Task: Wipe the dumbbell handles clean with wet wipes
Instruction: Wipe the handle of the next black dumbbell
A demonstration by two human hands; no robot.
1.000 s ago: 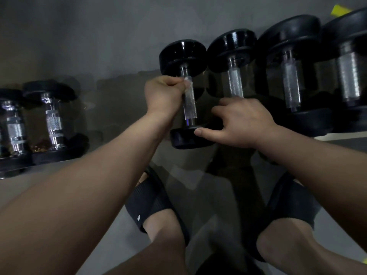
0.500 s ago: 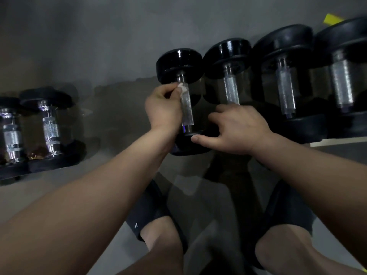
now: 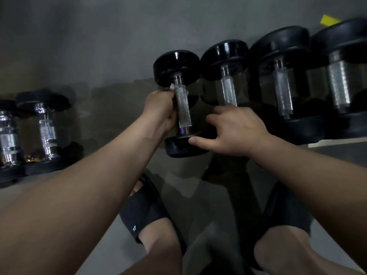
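Observation:
A black dumbbell with a knurled silver handle (image 3: 183,108) lies on the grey floor. My left hand (image 3: 160,111) grips the handle from its left side, fingers curled round it. A small white bit of wet wipe (image 3: 172,87) shows at the top of that hand; the rest of the wipe is hidden in the grip. My right hand (image 3: 234,130) holds the near weight head (image 3: 178,147), with the thumb pressed on its rim and the fingers curled over the far side.
Three larger black dumbbells (image 3: 282,92) lie side by side to the right, touching the one I hold. Two chrome dumbbells (image 3: 46,132) sit apart at the left. My feet in black slides (image 3: 143,211) are just below. A yellow scrap (image 3: 328,21) lies at the top right.
My left hand has slid down the handle from the far head toward the near one. My right hand has stayed on the near head.

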